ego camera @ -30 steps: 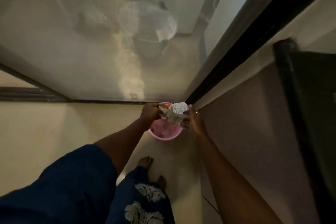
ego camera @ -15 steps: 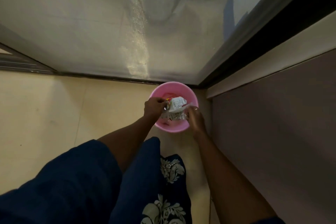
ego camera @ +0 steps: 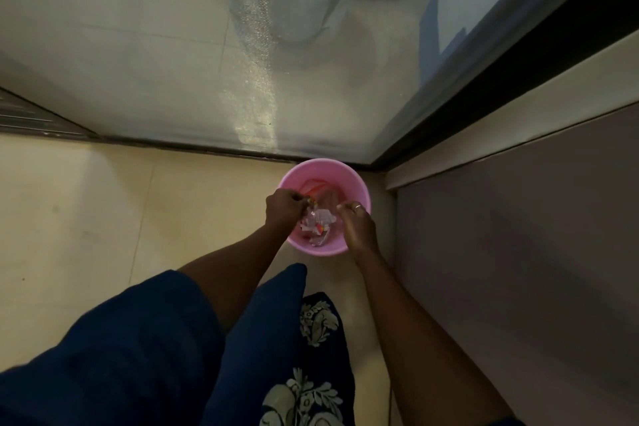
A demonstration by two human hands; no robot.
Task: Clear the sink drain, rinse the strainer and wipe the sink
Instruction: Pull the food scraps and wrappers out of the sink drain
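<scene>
A pink bin (ego camera: 359,190) stands on the floor in the corner by the glass door. Both my hands hover over its mouth. My left hand (ego camera: 283,209) pinches the top edge of a crumpled clear plastic wrapper (ego camera: 318,220) with red and yellow print, which hangs down inside the bin. My right hand (ego camera: 358,226), a ring on one finger, is curled at the wrapper's right side; whether it grips the plastic is unclear. More plastic waste lies deeper in the bin. No sink or strainer is in view.
A frosted glass door (ego camera: 173,62) with a dark frame (ego camera: 501,73) rises just behind the bin. A grey cabinet side (ego camera: 518,252) runs along the right. The floor (ego camera: 86,211) has cream tiles, and my blue floral garment (ego camera: 304,356) fills the bottom.
The view has tilted down and closer to the bin. My hands have lowered the wrapper from above the rim into the bin's mouth, and it looks more crumpled.
</scene>
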